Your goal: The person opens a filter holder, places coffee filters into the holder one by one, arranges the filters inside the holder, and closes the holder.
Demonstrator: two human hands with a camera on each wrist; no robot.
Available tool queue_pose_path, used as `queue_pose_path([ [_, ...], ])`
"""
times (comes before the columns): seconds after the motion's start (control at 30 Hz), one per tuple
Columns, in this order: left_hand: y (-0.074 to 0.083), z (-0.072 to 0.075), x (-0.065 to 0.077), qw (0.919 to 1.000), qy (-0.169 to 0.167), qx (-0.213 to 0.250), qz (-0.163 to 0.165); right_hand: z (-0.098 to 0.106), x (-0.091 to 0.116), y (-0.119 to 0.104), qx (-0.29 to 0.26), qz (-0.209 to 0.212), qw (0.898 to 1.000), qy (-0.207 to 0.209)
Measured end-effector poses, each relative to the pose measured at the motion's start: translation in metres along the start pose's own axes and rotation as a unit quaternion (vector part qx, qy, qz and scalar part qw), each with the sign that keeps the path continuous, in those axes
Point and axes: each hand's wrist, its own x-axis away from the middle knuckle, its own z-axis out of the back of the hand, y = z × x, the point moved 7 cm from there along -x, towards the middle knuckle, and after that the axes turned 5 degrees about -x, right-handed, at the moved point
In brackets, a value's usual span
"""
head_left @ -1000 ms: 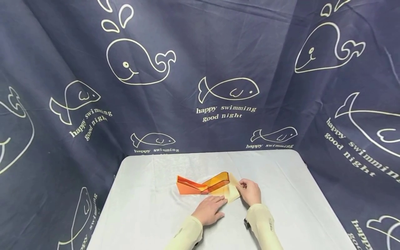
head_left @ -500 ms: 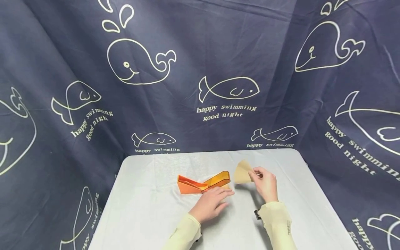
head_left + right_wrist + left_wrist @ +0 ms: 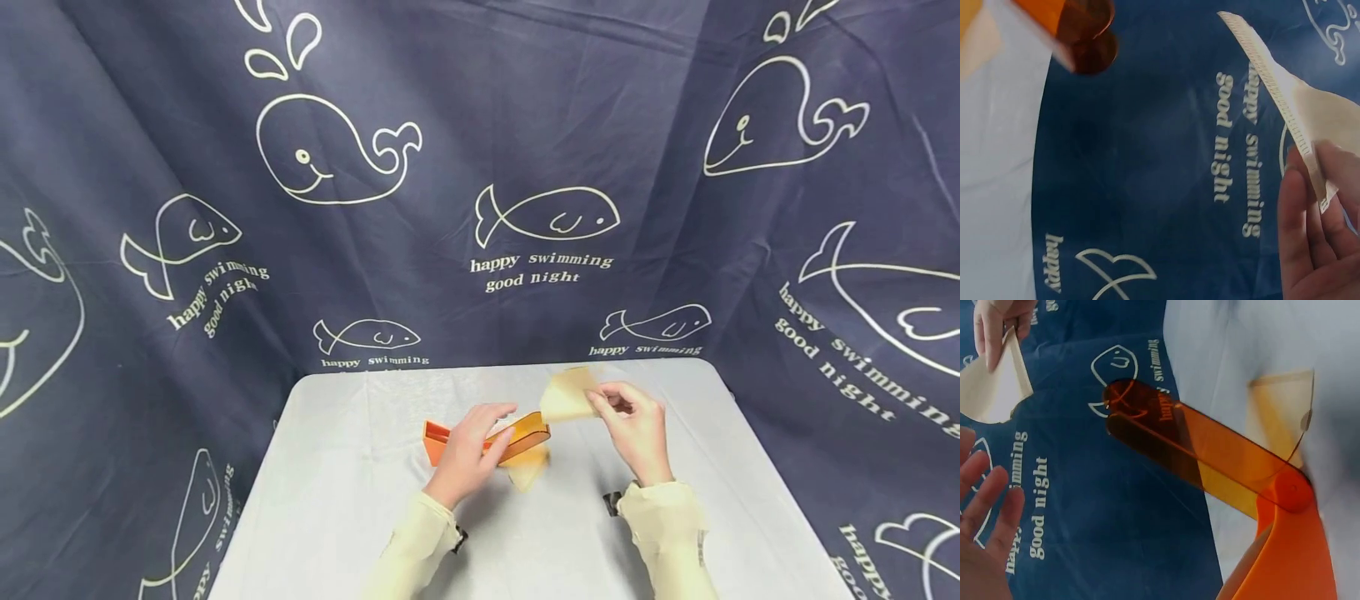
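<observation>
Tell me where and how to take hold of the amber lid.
Probably pinch the rounded free end of the amber lid, coming from the person's right: that end slants up off the table, while its other end joins the orange box.

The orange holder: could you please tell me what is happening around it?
A person's right hand pinches a cream paper piece above the white table. The left hand is at the orange holder with its amber flap; contact is unclear. A second cream piece lies by the flap.
</observation>
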Motion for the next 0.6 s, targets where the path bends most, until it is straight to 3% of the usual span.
queue_pose_path([
  [0.2, -0.013, 0.004, -0.004, 0.9946, 0.019, 0.067, 0.077, -0.022, 0.003, -0.019, -0.004, 0.072, 0.996, -0.061],
  [0.37, -0.017, -0.002, -0.004, 0.9820, 0.000, 0.130, 0.137, -0.045, 0.011, -0.027, -0.014, 0.109, 0.984, -0.142],
  [0.5, -0.014, -0.004, -0.004, 0.9819, -0.002, 0.117, 0.149, -0.058, 0.016, -0.030, -0.031, 0.114, 0.975, -0.190],
  [0.6, -0.012, -0.002, -0.004, 0.9827, 0.007, 0.112, 0.148, -0.061, 0.016, -0.031, -0.037, 0.103, 0.974, -0.197],
])
